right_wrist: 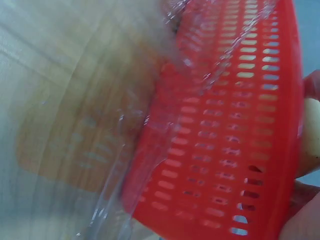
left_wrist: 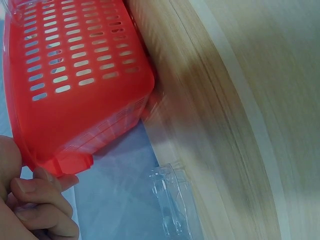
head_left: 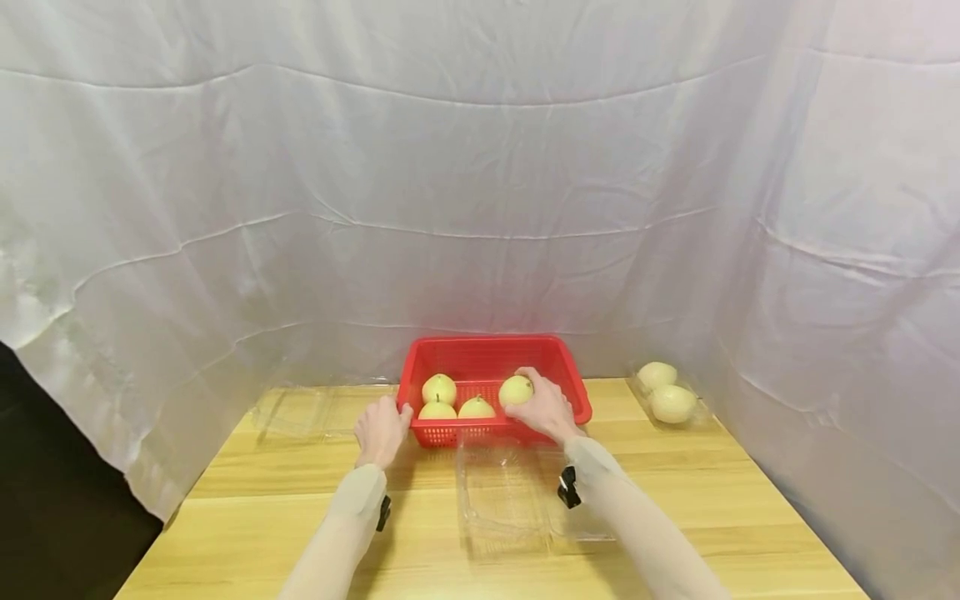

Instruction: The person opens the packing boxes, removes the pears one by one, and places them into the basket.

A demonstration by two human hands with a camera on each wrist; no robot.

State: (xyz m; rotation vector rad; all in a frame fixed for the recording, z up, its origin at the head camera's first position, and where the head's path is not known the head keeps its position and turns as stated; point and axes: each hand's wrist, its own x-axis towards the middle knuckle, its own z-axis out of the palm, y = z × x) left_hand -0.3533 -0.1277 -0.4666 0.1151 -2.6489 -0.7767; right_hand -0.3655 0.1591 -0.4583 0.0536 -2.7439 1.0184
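Observation:
A red basket (head_left: pixel 480 343) stands at the back middle of the table, holding several yellow-green pears (head_left: pixel 438 389). My left hand (head_left: pixel 381 432) grips its left rim; in the left wrist view the fingers (left_wrist: pixel 45 200) and thumb pinch the rim of the basket (left_wrist: pixel 90 100). Inside the right part of the basket, my right hand (head_left: pixel 546 408) holds a pear (head_left: pixel 515 392) between thumb and fingers. The right wrist view shows part of that pear (right_wrist: pixel 311 137) behind the basket's wall (right_wrist: pixel 225 125). An open clear plastic container (head_left: pixel 502 492) lies in front of the basket.
At the right back, another clear container holds two pears (head_left: pixel 673 404). A further clear container (head_left: pixel 300 412) lies at the left back, also partly seen in the left wrist view. A pale curtain (head_left: pixel 480 167) hangs behind and at both sides of the wooden table (head_left: pixel 712 517).

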